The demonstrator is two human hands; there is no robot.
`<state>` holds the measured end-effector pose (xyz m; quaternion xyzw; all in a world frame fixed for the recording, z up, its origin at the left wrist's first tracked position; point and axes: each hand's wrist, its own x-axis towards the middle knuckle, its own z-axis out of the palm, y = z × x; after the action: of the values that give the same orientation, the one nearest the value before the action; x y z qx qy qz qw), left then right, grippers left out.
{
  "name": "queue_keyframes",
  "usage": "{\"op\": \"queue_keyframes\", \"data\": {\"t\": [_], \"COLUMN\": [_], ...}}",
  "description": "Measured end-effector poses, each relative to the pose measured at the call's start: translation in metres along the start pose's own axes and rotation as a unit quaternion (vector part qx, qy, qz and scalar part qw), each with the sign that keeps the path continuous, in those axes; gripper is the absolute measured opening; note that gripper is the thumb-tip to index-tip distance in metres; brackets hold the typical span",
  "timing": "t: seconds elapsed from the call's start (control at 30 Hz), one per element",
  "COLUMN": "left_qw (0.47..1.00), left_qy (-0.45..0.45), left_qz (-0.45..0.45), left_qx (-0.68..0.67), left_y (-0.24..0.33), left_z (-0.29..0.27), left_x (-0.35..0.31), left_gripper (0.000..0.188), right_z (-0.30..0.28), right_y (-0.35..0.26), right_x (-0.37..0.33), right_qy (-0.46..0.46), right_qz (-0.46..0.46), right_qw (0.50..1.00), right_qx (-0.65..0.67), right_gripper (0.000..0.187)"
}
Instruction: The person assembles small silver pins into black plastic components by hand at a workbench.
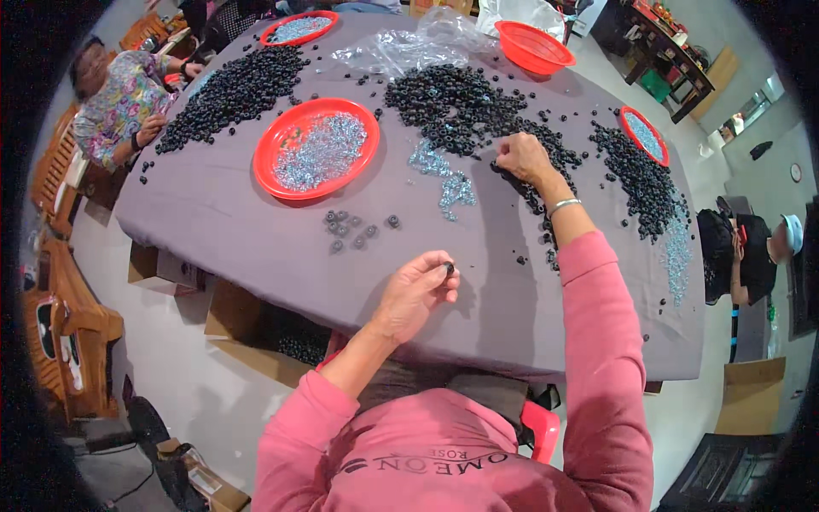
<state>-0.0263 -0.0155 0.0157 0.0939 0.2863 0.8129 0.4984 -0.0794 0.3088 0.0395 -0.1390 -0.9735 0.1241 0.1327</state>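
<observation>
Between thumb and fingertips, my left hand (pixel 420 292) pinches a small black round part (pixel 448 267) above the near side of the table. My right hand (pixel 523 159) is closed at the right edge of a large heap of black round parts (pixel 444 107); what its fingers hold, if anything, is hidden. Small shiny light-blue pieces (pixel 456 192) lie loose just left of that hand. Left of centre sits a red plate (pixel 263 162) heaped with the same shiny pieces. Several dark round parts (pixel 341 229) with lighter centres form a cluster below the plate.
A grey cloth (pixel 213 205) covers the table. Another heap (pixel 230 90) and a red plate (pixel 333 17) stand far left, beside a seated person (pixel 119 111). A red basin (pixel 536 49) and clear plastic bags (pixel 409 49) lie at the back. More parts (pixel 636 179) spread right.
</observation>
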Motion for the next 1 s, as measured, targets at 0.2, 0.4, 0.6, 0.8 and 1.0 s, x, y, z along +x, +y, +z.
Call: {"op": "queue_keyframes", "data": {"t": [0.2, 0.4, 0.6, 0.8, 1.0], "left_qw": [1.000, 0.999, 0.999, 0.999, 0.998], "left_qy": [0.007, 0.019, 0.012, 0.012, 0.008], "left_qz": [0.018, 0.030, 0.032, 0.033, 0.050], "left_qx": [0.006, 0.010, -0.002, -0.012, 0.032], "left_y": [-0.003, -0.003, -0.005, -0.006, -0.007], "left_z": [-0.006, -0.004, -0.004, -0.009, -0.005], "left_x": [0.002, 0.002, 0.006, 0.010, 0.007], "left_gripper": [0.012, 0.012, 0.011, 0.014, 0.014], "right_z": [-0.006, -0.017, -0.014, -0.015, -0.017], "right_y": [-0.007, -0.033, -0.077, -0.129, -0.138], "right_x": [-0.009, -0.048, -0.103, -0.152, -0.159], "right_qy": [0.004, 0.070, 0.025, 0.081, 0.132], "right_qz": [-0.012, -0.051, 0.012, -0.066, -0.150], "right_qw": [0.998, 0.990, 0.908, 0.921, 0.945], "right_qx": [0.062, 0.114, 0.418, 0.375, 0.259], "right_gripper": [0.018, 0.011, 0.005, 0.008, 0.012]}}
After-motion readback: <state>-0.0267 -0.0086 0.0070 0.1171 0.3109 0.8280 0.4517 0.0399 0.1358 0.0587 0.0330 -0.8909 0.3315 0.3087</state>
